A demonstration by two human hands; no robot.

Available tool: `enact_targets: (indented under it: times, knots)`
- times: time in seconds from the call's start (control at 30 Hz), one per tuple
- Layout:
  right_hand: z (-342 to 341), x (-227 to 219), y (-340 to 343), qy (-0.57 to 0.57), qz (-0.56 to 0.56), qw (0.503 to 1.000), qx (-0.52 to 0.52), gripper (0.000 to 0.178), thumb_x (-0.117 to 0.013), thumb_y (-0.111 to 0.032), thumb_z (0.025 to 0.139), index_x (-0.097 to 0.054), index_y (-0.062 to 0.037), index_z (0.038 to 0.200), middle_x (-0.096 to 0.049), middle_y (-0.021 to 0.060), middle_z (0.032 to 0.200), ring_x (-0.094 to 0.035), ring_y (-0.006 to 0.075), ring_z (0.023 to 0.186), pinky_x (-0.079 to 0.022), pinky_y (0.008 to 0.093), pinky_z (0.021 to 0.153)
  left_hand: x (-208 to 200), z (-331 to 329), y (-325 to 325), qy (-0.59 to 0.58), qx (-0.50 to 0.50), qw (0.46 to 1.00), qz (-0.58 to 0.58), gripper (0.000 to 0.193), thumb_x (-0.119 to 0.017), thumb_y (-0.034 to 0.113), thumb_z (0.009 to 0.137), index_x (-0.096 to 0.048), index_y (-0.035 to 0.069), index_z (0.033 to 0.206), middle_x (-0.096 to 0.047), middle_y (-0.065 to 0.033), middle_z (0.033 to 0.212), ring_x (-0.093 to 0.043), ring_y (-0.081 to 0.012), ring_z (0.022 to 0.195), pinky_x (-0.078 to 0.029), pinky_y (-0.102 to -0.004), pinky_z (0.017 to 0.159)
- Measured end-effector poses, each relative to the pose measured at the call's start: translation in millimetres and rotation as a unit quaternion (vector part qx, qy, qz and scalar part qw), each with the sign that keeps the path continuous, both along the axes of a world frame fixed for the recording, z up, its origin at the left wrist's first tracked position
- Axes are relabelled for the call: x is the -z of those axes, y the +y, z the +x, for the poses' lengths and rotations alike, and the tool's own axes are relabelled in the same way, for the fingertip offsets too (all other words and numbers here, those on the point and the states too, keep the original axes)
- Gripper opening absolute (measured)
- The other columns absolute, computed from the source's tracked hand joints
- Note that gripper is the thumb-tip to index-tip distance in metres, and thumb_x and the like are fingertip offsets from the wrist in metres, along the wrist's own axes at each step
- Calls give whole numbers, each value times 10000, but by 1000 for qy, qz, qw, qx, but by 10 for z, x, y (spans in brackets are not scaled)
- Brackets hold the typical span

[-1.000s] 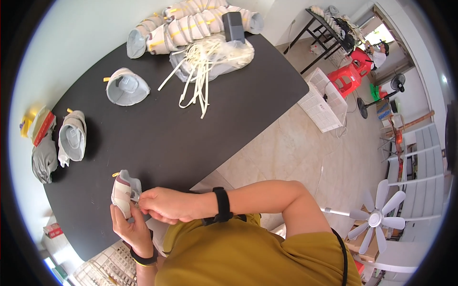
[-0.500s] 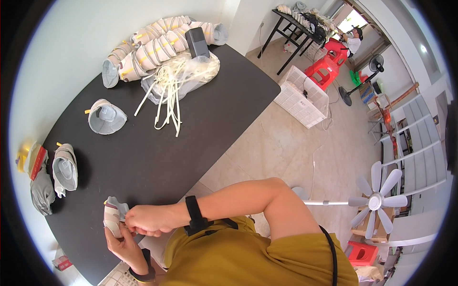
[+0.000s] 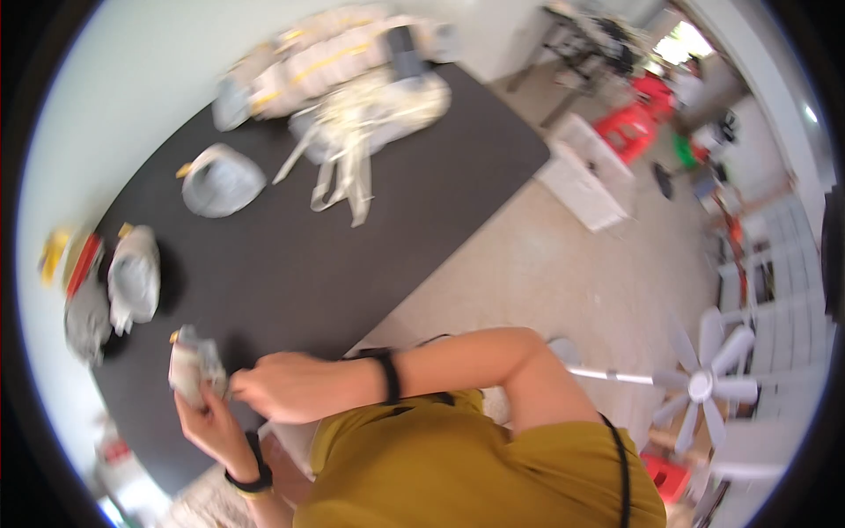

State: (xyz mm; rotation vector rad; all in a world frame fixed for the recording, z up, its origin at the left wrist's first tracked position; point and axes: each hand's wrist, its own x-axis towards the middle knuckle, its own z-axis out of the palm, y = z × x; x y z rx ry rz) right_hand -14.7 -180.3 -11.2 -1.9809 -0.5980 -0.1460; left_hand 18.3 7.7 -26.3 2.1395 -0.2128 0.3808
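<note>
A small cream fabric shoe upper [image 3: 187, 370] with a grey lining and a yellow tab is gripped by my left hand [image 3: 216, 431], its thumb and fingers pinching the lower end. Just right of it, my right hand [image 3: 286, 387] is closed with fingertips pinched, a small gap from the upper. Blur hides whether anything thin is between those fingertips. Two similar uppers sit on the dark table: one upper [image 3: 135, 277] beyond my left hand and another upper [image 3: 224, 180] farther back, its grey inside showing.
Nested uppers [image 3: 317, 75] lie along the wall, with a dark box [image 3: 405, 51] against them. Flat cream strips [image 3: 352, 132] spill from a clear bag. A grey bundle [image 3: 86, 321] sits at the table's left edge. Right are a white crate [image 3: 585, 180], red stools [image 3: 629, 128] and a fan [image 3: 701, 385].
My right hand has come away from the upper, opening a gap. My left hand has lifted and turned the upper, showing its yellow tab. The whole view has shifted and blurred.
</note>
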Motion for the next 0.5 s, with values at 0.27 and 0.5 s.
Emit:
enact_targets:
  times: [0.27,0.5]
  knots:
    - [-319,-34,-635,126,201,964,118,116,-526,-1,946,-583,-2,1047,-595,66,1012,-525,119,675,-456,259,639,-164,-161,-138,312,138,857,-386,244,-618,74,952,-608,-11,1180,-702,-91,1035,-678,-138,839,-573,-262,661]
    - [-62,8,-389,61,36,990,119,72,-655,-17,825,-664,-26,895,-646,78,813,-618,185,658,-470,302,559,-84,-268,-214,401,183,777,-449,229,-618,71,951,-605,20,1174,-695,-74,1024,-676,-136,840,-571,-257,633]
